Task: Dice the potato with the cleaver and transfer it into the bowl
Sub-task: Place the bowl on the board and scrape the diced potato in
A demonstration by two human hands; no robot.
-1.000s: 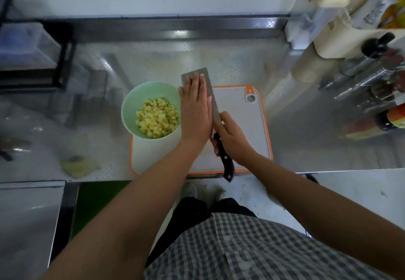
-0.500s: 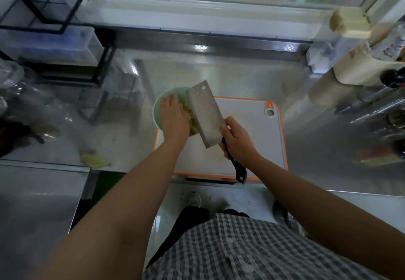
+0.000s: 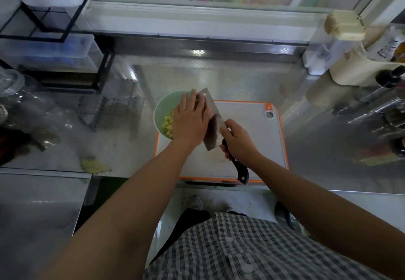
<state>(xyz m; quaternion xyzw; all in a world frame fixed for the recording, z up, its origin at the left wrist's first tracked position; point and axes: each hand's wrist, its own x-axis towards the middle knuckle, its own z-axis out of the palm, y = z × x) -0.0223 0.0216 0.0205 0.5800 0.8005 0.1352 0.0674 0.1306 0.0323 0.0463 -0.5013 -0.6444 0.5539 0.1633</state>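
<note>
A pale green bowl [image 3: 164, 107] stands at the left edge of the orange-rimmed white cutting board [image 3: 247, 139]. Yellow diced potato [image 3: 167, 126] lies inside it, partly hidden by my left hand. My right hand [image 3: 237, 141] grips the black handle of the cleaver [image 3: 211, 124], whose wide blade is tilted beside the bowl. My left hand [image 3: 190, 122] lies flat over the bowl with straight fingers against the blade's left face.
Potato scraps [image 3: 94, 165] lie on the steel counter [image 3: 230, 82] left of the board. A black wire rack [image 3: 65, 45] with containers and glass jars [image 3: 13, 87] stand at the left. Bottles [image 3: 385, 87] and a cream container crowd the right. The counter's front edge runs just below the board.
My left hand went from resting on the blade, down into the bowl, and back against the blade. The cleaver stays tilted by the bowl. My head has tipped up.
</note>
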